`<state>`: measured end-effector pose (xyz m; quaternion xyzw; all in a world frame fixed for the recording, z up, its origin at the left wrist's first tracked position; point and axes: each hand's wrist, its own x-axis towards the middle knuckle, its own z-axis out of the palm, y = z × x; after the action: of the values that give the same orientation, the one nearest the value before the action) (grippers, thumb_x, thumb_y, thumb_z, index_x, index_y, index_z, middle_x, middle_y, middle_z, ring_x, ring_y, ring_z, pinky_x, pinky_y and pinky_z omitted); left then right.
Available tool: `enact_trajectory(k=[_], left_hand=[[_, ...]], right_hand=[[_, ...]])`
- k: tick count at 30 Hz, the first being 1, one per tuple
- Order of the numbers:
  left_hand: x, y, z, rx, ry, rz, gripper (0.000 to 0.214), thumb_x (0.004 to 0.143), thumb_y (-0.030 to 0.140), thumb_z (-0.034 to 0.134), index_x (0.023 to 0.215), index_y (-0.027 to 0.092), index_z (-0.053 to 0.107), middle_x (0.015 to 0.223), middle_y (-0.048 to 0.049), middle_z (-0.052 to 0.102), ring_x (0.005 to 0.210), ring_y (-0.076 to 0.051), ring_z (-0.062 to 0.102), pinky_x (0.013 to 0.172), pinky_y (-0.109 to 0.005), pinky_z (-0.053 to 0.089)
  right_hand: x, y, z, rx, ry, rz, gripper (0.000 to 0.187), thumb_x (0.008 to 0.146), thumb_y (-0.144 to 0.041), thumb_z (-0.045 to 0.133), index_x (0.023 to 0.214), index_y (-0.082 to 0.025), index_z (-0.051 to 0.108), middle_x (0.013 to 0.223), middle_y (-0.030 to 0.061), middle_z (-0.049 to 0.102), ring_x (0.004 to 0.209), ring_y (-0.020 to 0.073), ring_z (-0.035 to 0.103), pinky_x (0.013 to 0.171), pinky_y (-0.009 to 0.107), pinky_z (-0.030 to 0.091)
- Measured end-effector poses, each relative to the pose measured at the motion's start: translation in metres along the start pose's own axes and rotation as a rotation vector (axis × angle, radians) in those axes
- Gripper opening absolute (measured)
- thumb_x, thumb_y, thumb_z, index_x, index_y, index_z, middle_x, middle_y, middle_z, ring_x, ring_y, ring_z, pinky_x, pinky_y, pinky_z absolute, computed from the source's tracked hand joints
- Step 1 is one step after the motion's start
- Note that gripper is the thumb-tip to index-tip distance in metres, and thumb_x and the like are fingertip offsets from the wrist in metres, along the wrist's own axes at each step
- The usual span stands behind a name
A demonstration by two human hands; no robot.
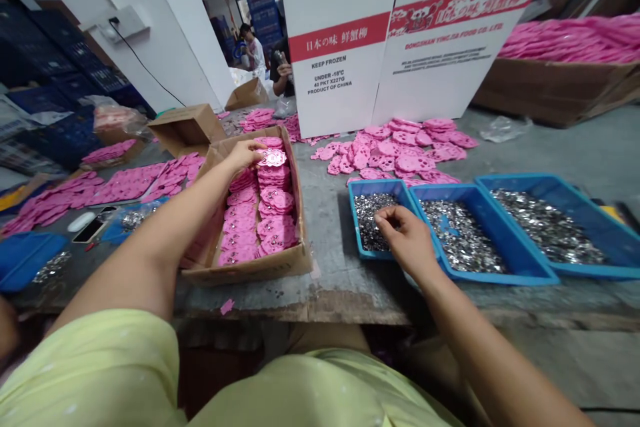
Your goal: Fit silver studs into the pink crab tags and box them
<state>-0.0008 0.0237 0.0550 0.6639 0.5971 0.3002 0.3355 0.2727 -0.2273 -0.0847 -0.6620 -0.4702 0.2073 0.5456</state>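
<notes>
My left hand (246,153) reaches over a brown cardboard box (250,271) and pinches a pink flat piece (273,158) with pale marks, held above the stacks of pink pieces (260,220) packed in rows inside. My right hand (407,235) rests in the nearest small blue tray (356,227), its fingers curled together in the small silver metal parts (373,210) heaped there. What those fingers hold is too small to make out.
Two larger blue trays (505,267) (620,260) of silver parts lie to the right. Loose pink pieces (395,150) lie behind them before tall white cartons (345,40). More pink pieces (125,183), a phone (93,227) and an open box (187,127) lie left. People work in the background.
</notes>
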Motion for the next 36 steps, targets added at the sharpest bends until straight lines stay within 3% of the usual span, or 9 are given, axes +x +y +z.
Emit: enact_trajectory(k=[7, 10, 14, 22, 26, 29, 31, 33, 36], left_hand=[[0.036, 0.001, 0.014, 0.217, 0.081, 0.007, 0.032, 0.076, 0.006, 0.07, 0.106, 0.013, 0.076, 0.063, 0.001, 0.061, 0.06, -0.016, 0.06, 0.074, -0.032, 0.055], [0.044, -0.001, 0.013, 0.36, 0.123, 0.049, 0.028, 0.074, 0.01, 0.075, 0.101, 0.015, 0.075, 0.089, -0.0061, 0.075, 0.093, -0.023, 0.071, 0.094, -0.034, 0.054], [0.046, -0.004, 0.012, 0.533, 0.147, 0.109, 0.026, 0.076, 0.016, 0.077, 0.102, 0.016, 0.074, 0.123, -0.0134, 0.075, 0.124, -0.03, 0.066, 0.111, -0.038, 0.045], [0.03, 0.006, 0.018, 0.686, 0.268, 0.218, 0.032, 0.092, 0.024, 0.061, 0.123, 0.017, 0.067, 0.14, -0.0202, 0.062, 0.133, -0.037, 0.059, 0.114, -0.048, 0.044], [0.016, 0.034, 0.036, 0.603, 0.323, 0.483, 0.032, 0.093, 0.016, 0.055, 0.123, 0.016, 0.066, 0.132, -0.0174, 0.065, 0.125, -0.032, 0.063, 0.112, -0.045, 0.047], [0.002, 0.065, 0.066, 0.62, 0.183, 0.691, 0.033, 0.094, 0.016, 0.053, 0.125, 0.016, 0.066, 0.13, -0.0148, 0.067, 0.122, -0.028, 0.064, 0.11, -0.042, 0.048], [-0.005, 0.086, 0.094, 0.721, -0.036, 0.741, 0.037, 0.096, 0.019, 0.053, 0.131, 0.017, 0.065, 0.134, -0.0139, 0.068, 0.124, -0.027, 0.064, 0.109, -0.041, 0.049], [-0.007, 0.104, 0.124, 0.863, -0.313, 0.67, 0.044, 0.096, 0.023, 0.057, 0.139, 0.018, 0.063, 0.144, -0.0143, 0.065, 0.134, -0.028, 0.06, 0.114, -0.041, 0.044], [0.002, 0.123, 0.168, 0.917, -0.51, 0.573, 0.046, 0.086, 0.021, 0.071, 0.132, 0.02, 0.07, 0.139, -0.0112, 0.071, 0.131, -0.029, 0.064, 0.113, -0.037, 0.045]], right_hand=[[0.0, -0.003, 0.0, 0.007, 0.012, 0.002, 0.029, 0.076, -0.052, 0.058, 0.071, -0.024, 0.062, 0.08, 0.0078, 0.071, 0.074, 0.0236, 0.061, 0.076, 0.039, 0.047], [0.0, -0.003, 0.0, -0.001, 0.017, -0.006, 0.028, 0.077, -0.051, 0.058, 0.071, -0.024, 0.062, 0.079, 0.0074, 0.071, 0.073, 0.0231, 0.06, 0.074, 0.038, 0.047], [0.0, -0.002, 0.0, 0.007, 0.012, -0.023, 0.026, 0.078, -0.049, 0.058, 0.072, -0.024, 0.063, 0.08, 0.0073, 0.071, 0.073, 0.0228, 0.06, 0.073, 0.037, 0.046], [0.0, 0.0, 0.002, 0.031, 0.015, -0.035, 0.024, 0.08, -0.047, 0.058, 0.072, -0.024, 0.061, 0.079, 0.0059, 0.068, 0.074, 0.0226, 0.059, 0.074, 0.037, 0.045], [0.001, -0.001, 0.004, 0.032, 0.002, -0.039, 0.022, 0.081, -0.045, 0.058, 0.073, -0.024, 0.061, 0.078, 0.0049, 0.067, 0.073, 0.0222, 0.058, 0.074, 0.037, 0.045], [0.001, -0.001, 0.003, 0.02, 0.0, -0.043, 0.02, 0.082, -0.043, 0.057, 0.074, -0.025, 0.061, 0.08, 0.005, 0.067, 0.074, 0.0222, 0.059, 0.075, 0.037, 0.045], [0.0, -0.002, 0.003, 0.014, 0.004, -0.048, 0.018, 0.083, -0.041, 0.058, 0.075, -0.025, 0.06, 0.08, 0.0049, 0.068, 0.075, 0.0222, 0.06, 0.075, 0.036, 0.045], [0.0, -0.002, 0.003, 0.009, 0.011, -0.056, 0.016, 0.084, -0.038, 0.057, 0.075, -0.025, 0.06, 0.08, 0.0048, 0.068, 0.076, 0.0223, 0.06, 0.074, 0.036, 0.046], [0.0, -0.002, 0.004, -0.001, 0.009, -0.063, 0.015, 0.084, -0.036, 0.057, 0.074, -0.025, 0.06, 0.08, 0.0048, 0.068, 0.077, 0.0225, 0.061, 0.075, 0.036, 0.046]])
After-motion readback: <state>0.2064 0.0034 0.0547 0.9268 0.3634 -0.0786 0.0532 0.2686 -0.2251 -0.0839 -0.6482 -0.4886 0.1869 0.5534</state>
